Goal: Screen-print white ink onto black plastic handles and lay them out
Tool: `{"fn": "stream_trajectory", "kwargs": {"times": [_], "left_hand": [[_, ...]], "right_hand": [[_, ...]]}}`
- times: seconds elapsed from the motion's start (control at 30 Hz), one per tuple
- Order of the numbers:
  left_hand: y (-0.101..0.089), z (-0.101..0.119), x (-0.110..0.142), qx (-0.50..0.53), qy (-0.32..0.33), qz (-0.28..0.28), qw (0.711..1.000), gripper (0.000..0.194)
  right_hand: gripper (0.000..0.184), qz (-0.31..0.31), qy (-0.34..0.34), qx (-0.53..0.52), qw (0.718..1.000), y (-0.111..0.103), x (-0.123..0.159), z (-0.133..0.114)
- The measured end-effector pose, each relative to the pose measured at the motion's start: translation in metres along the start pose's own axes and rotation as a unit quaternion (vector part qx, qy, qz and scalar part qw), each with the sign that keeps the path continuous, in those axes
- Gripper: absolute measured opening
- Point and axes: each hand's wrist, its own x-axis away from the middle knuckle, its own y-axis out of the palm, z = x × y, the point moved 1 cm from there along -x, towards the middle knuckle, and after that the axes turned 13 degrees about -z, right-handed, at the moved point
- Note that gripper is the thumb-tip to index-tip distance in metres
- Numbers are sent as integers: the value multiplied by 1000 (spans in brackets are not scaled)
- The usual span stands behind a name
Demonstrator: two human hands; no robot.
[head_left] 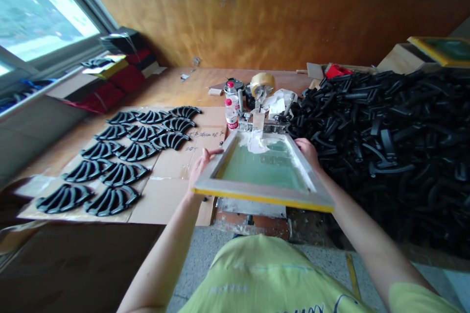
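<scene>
A screen printing frame (257,190) with pale green mesh is tilted in front of my body, its near edge yellow. My left hand (201,168) grips its left side; the fingers are partly hidden by the frame. On the opposite side, my right hand (307,152) holds the right rail near the far corner. White paste or tape covers the mesh's far end, where a small pale block (258,121) stands up. Under the frame is a stained metal base (251,206), mostly hidden.
Fan-shaped groups of black curved parts (125,172) lie on cardboard (165,195) at the left. A large heap of black plastic parts (385,151) fills the right. Red-capped bottles (231,116) and a tape roll (263,84) stand behind the frame. Another yellow-edged frame (442,51) rests far right.
</scene>
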Motion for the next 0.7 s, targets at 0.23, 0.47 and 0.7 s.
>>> {"fn": "stream_trajectory", "kwargs": {"times": [0.23, 0.47, 0.7], "left_hand": [[-7, -103, 31, -12, -141, -24, 990, 83], [-10, -129, 23, -15, -155, -32, 987, 79], [-7, -125, 26, 8, -155, -41, 987, 82]], "right_hand": [[48, 54, -113, 8, 992, -14, -61, -75], [14, -140, -109, 100, 979, 14, -69, -110], [14, -234, -290, 80, 925, 0, -26, -93]]}}
